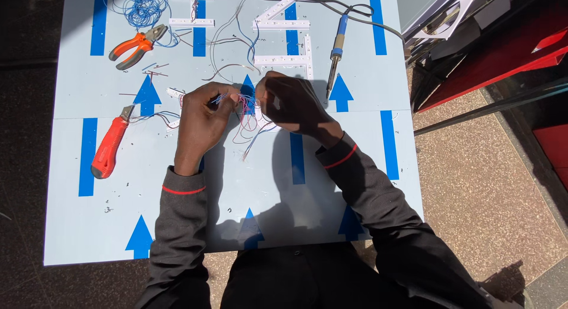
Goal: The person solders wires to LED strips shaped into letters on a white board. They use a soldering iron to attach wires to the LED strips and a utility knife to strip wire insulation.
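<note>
I see my left hand (200, 123) and right hand (290, 102) both pinching thin wires (245, 108); light, floppy, easily snapped, I'd grip near the ends

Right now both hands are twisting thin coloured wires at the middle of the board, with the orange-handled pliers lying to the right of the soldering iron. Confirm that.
Not quite. In the head view the orange-handled pliers lie to the left of the soldering iron, near the board's upper left. The rest holds: left hand and right hand work the thin coloured wires mid-board.
</note>
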